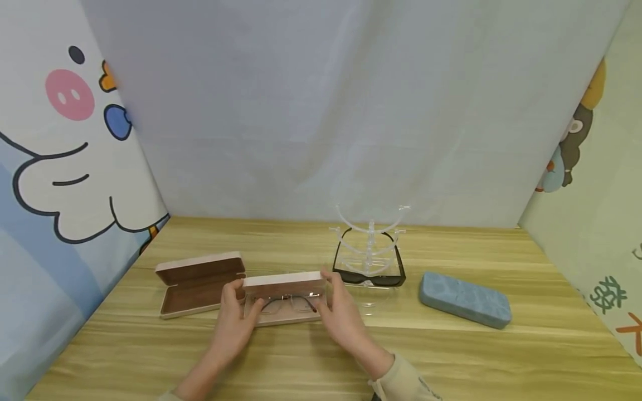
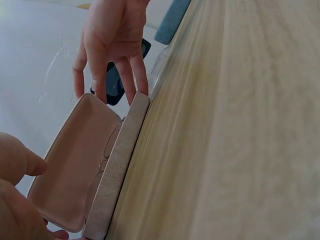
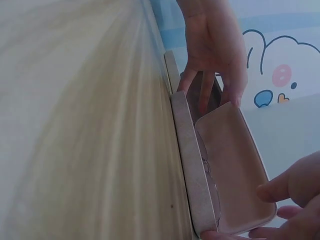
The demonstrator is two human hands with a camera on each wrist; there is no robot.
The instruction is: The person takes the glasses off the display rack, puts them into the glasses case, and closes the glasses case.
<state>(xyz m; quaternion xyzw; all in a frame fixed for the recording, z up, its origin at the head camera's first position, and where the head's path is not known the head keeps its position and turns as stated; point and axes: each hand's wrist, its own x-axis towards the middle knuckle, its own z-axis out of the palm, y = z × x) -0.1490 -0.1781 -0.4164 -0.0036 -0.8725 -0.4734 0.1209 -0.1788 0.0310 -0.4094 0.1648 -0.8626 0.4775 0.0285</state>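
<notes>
Your two hands hold a beige glasses case [image 1: 285,299] that sits on the wooden counter [image 1: 321,356], a little left of the middle and close to you. The case is open, its lid [image 1: 285,280] standing up at the far side, and a pair of thin-framed glasses [image 1: 287,304] lies inside the lower half. Your left hand [image 1: 234,318] grips the left end of the case, with the fingers curled around it and the thumb on the near side. Your right hand [image 1: 343,312] grips the right end in the same way, and its fingertips [image 2: 136,80] touch the edge of the lid. Just beside the case, to the left and slightly farther away, a second beige case [image 1: 200,283] lies open with a brown lining, and it holds nothing. Behind your right hand stands a clear plastic display stand [image 1: 370,245] that carries black sunglasses [image 1: 370,273] on its lower level. Farther right, well apart from your hands, a closed blue case [image 1: 465,299] rests on the counter. Cloth walls surround the counter, and the left wall shows a cartoon print [image 1: 60,139].
</notes>
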